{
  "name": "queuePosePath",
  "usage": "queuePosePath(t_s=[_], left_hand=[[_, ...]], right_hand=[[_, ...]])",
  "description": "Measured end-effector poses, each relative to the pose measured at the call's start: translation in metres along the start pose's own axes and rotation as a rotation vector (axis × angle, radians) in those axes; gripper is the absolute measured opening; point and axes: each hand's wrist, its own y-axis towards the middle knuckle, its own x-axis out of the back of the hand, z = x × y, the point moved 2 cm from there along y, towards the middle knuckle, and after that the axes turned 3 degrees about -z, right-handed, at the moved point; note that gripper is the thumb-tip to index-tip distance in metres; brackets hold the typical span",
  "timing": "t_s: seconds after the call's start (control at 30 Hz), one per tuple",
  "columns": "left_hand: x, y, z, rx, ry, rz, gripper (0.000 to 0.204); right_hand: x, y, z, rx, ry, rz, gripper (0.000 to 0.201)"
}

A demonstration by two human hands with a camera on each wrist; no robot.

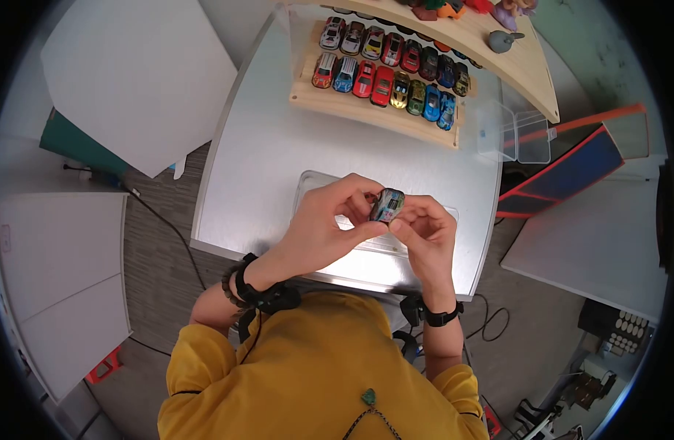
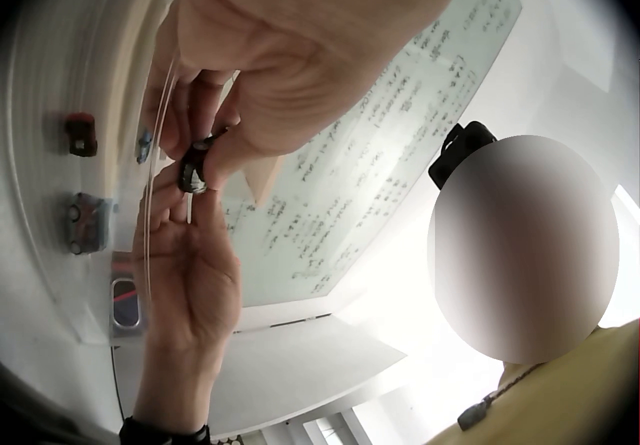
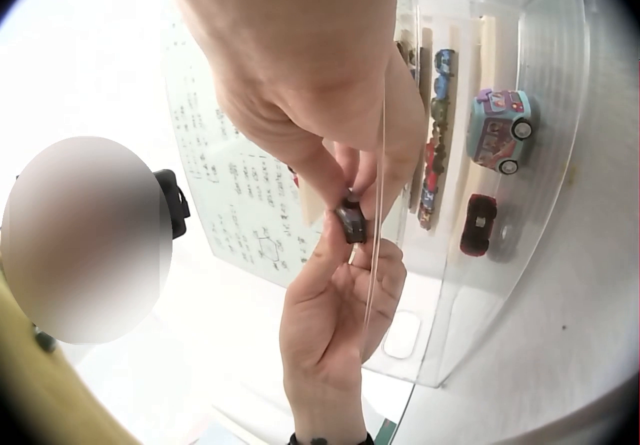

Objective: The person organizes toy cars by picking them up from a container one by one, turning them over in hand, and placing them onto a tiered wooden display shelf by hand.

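A small dark toy car with a multicoloured pattern (image 1: 387, 205) is pinched between both hands, over a clear plastic box (image 1: 304, 178). My left hand (image 1: 315, 231) grips its left side with thumb and fingers; my right hand (image 1: 431, 238) holds the right side near its lower end. In the left wrist view the car (image 2: 194, 165) sits between the fingertips, partly covered by them. The right wrist view shows the car's dark, glossy surface (image 3: 352, 221). Inside the box are a teal and pink van (image 3: 498, 130) and a red and black car (image 3: 480, 225), both hidden in the head view.
Two rows of toy cars stand on a wooden rack (image 1: 373, 117) at the table's back. A curved wooden shelf (image 1: 535, 81) with figurines rises above it. Small clear containers (image 1: 533, 139) are at the right, near a red-edged dark panel (image 1: 571, 169). Cables lie on the floor.
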Motion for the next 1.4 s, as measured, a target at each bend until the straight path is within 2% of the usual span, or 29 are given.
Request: queuePosePath(t_s=[0.23, 0.4, 0.53, 0.9, 1.0, 1.07, 1.1, 1.17, 1.23, 1.3, 1.37, 1.4], left_hand=[[0.002, 0.001, 0.004, 0.016, 0.002, 0.028, 0.034], [0.002, 0.001, 0.007, 0.019, -0.02, 0.028, 0.03], [0.001, 0.001, 0.006, 0.035, -0.005, 0.026, 0.029], [0.0, 0.001, 0.003, 0.098, -0.02, 0.052, 0.022], [0.004, -0.001, -0.001, 0.066, 0.042, 0.05, 0.024], [0.011, -0.005, -0.016, -0.052, 0.188, -0.018, 0.026], [0.017, -0.005, -0.022, -0.052, 0.208, -0.011, 0.026], [0.039, -0.002, -0.032, 0.031, -0.052, -0.167, 0.026], [0.063, 0.011, -0.048, 0.149, -0.045, -0.2, 0.022], [0.084, 0.029, -0.044, 0.146, 0.019, -0.188, 0.024], [0.098, 0.046, -0.031, 0.378, -0.038, -0.171, 0.028], [0.103, 0.053, -0.024, 0.432, -0.068, -0.172, 0.031]], right_hand=[[0.003, -0.001, -0.003, -0.024, -0.04, 0.002, 0.029], [0.001, 0.002, -0.002, -0.026, 0.028, -0.045, 0.045], [0.003, 0.002, -0.005, -0.051, 0.029, -0.071, 0.048], [0.003, 0.002, -0.005, -0.021, 0.071, -0.078, 0.045], [0.002, 0.002, -0.003, -0.02, 0.033, -0.093, 0.039], [-0.001, 0.004, 0.001, -0.038, 0.059, -0.088, 0.034], [-0.001, 0.004, 0.002, -0.063, 0.067, -0.088, 0.03], [0.0, 0.004, 0.0, -0.034, 0.055, -0.086, 0.024], [-0.001, 0.004, 0.0, -0.071, 0.052, -0.073, 0.022], [-0.001, 0.004, 0.0, -0.07, 0.057, -0.071, 0.021], [-0.002, 0.005, -0.001, -0.071, 0.059, -0.07, 0.02], [-0.001, 0.005, -0.002, -0.069, 0.045, -0.064, 0.019]])
